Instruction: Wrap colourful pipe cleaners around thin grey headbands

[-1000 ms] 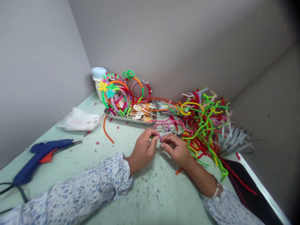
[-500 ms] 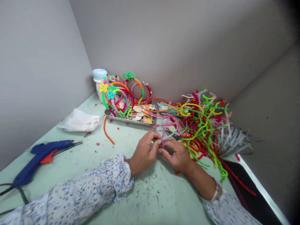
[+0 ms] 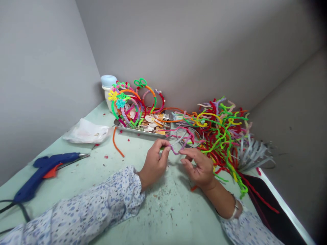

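Observation:
My left hand pinches the end of a thin grey band at the middle of the table, where a purple pipe cleaner meets it. The purple strip sags in a curve from my left fingertips toward the right. My right hand is beside it, thumb and index finger apart, with the index fingertip at the strip's curve. The grey band slants up and away from my left fingers, in front of loose pink strips and other grey hoops.
Behind stands a metal tray with shells and colourful wrapped headbands. Tangled pipe cleaners and grey bands lie at right. At left are a blue glue gun, a plastic bag and a white jar.
My right hand has moved right, away from my left hand, and its thumb and index finger have parted. The purple strip now hangs in a loose curve between the hands.

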`<state>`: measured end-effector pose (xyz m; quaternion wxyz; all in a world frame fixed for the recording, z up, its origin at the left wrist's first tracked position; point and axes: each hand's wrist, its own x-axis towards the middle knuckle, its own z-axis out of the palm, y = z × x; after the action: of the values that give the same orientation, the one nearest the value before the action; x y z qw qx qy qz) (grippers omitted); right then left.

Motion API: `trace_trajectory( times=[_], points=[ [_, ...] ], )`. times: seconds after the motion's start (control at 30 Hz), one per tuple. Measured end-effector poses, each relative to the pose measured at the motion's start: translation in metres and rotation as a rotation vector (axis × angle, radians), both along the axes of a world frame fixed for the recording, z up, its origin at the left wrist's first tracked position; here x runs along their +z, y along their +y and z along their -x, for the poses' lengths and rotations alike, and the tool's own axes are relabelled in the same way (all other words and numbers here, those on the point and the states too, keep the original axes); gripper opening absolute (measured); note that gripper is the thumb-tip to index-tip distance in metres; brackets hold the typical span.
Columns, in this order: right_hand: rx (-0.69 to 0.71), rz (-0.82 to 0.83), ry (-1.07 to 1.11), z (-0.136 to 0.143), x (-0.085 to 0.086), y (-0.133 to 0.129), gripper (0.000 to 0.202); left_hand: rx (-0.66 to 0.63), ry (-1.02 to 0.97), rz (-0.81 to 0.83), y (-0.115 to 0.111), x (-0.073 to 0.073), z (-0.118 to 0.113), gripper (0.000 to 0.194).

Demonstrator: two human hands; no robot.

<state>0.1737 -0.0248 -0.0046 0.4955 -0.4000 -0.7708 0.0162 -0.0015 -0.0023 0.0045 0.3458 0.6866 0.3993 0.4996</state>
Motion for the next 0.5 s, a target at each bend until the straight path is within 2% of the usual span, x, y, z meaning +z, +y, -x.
trace_trajectory(
  times=[0.1, 0.23, 0.4, 0.5],
  points=[
    [0.055, -0.028, -0.036, 0.0018, 0.0012, -0.0001, 0.013, -0.007, -0.054, 0.041, 0.002, -0.0015, -0.0007, 0.011],
    [0.184, 0.176, -0.229, 0.0057, -0.0002, 0.0038, 0.01, -0.031, -0.119, 0.093, 0.002, -0.001, -0.0021, 0.012],
    [0.077, 0.233, -0.169, 0.0072, -0.0058, 0.009, 0.027, -0.081, -0.202, 0.153, 0.0004, 0.0019, -0.0022, 0.011],
    [0.035, 0.202, -0.08, 0.0068, -0.0072, 0.0091, 0.035, -0.091, -0.244, 0.194, 0.0004, 0.0023, -0.0023, 0.013]
  ],
)
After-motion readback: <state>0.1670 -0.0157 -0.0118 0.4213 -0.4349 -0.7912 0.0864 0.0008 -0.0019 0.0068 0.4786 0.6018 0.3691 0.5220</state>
